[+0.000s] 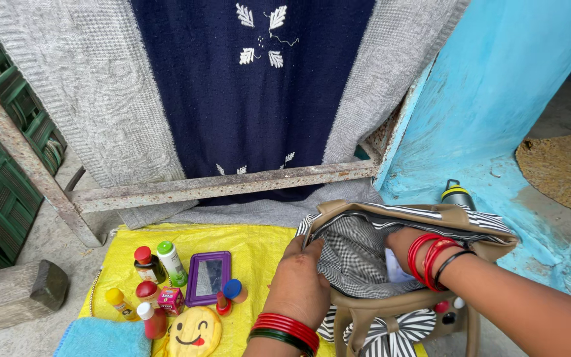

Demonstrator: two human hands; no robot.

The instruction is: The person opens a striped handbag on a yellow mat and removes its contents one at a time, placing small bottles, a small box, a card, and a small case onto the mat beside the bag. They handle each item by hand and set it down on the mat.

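Bag: tan handbag (365,307), striped trim, checked lining, lay on the yellow woven sheet (259,248).
Left hand (299,281): gripped the bag's rim.
Right hand (404,248): inside the bag, grip hidden.
Mirror: purple-framed rectangle (209,276) left of the bag.

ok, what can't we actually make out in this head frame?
- Right hand: its fingers are inside the handbag, hidden by the lining; grip unknown.
- White item in the bag: mostly covered by the wrist.
- Flask: only its top shows behind the bag.
- Blue towel: cut by the bottom edge.
- Bottle labels: too small.
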